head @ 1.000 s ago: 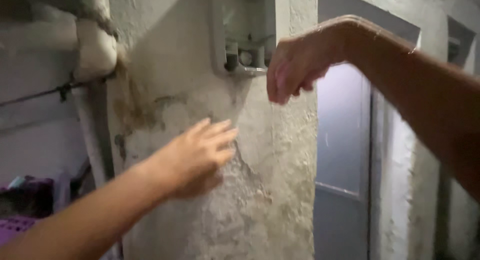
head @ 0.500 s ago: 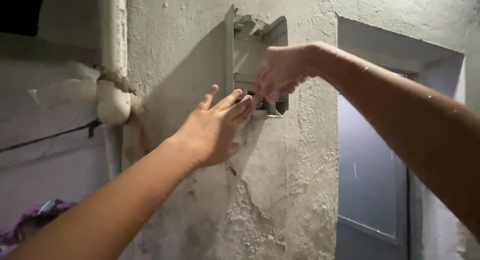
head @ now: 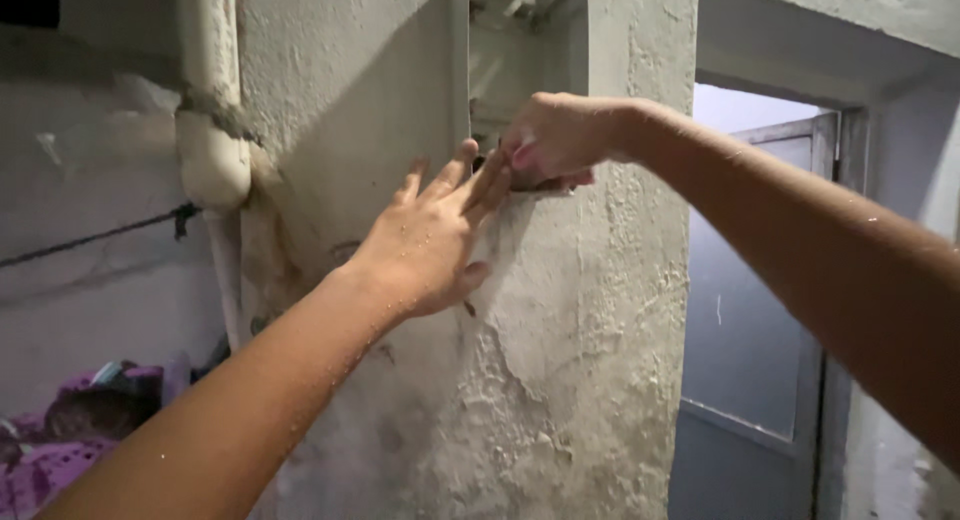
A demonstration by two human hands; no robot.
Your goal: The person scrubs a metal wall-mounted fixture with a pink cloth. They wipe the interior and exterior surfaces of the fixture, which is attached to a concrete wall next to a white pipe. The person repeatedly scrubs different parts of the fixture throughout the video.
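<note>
Left hand [head: 425, 240] lay flat, fingers spread, holding nothing, beneath grey wall bracket [head: 500, 70] on plaster pillar [head: 560, 380]; right hand [head: 550, 140] curled at bracket's lower edge, grip hidden; bracket apparently not yet freed.

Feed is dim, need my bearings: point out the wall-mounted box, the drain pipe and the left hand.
wall-mounted box [head: 510, 65], head view, on its grey inner panel above the hands.
drain pipe [head: 210, 150], head view, on the wide white joint.
left hand [head: 430, 240], head view, on the back of the hand.
</note>
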